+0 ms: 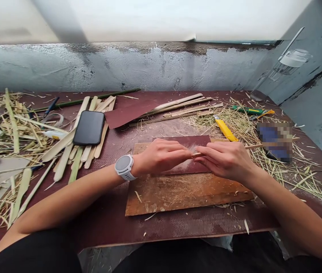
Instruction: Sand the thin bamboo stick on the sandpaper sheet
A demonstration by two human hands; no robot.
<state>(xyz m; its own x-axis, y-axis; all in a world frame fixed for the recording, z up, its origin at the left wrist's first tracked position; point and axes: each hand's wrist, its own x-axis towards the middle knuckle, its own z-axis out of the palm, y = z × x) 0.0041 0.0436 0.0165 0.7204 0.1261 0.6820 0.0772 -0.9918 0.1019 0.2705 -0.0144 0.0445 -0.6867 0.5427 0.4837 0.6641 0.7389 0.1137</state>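
Note:
My right hand (pixel 226 157) is closed round a thin bamboo stick (pixel 254 146), whose long end sticks out to the right past the knuckles. My left hand (pixel 165 155), with a pale watch on its wrist, has its fingers pressed together at the stick's other end. Its thumb is hidden below. Both hands are over a dark red sheet of sandpaper (pixel 203 142), which carries a patch of pale dust. Under the sandpaper lies a scratched wooden board (pixel 183 193).
Left of the board, a black phone (pixel 89 127) rests on bamboo strips (pixel 64 161). Another sandpaper sheet (pixel 127 113) lies behind. A yellow utility knife (pixel 226 129), a green-handled cutter (pixel 248 110) and a second phone (pixel 275 142) lie among shavings (pixel 300 178) at the right. A cup (pixel 294 58) stands beyond.

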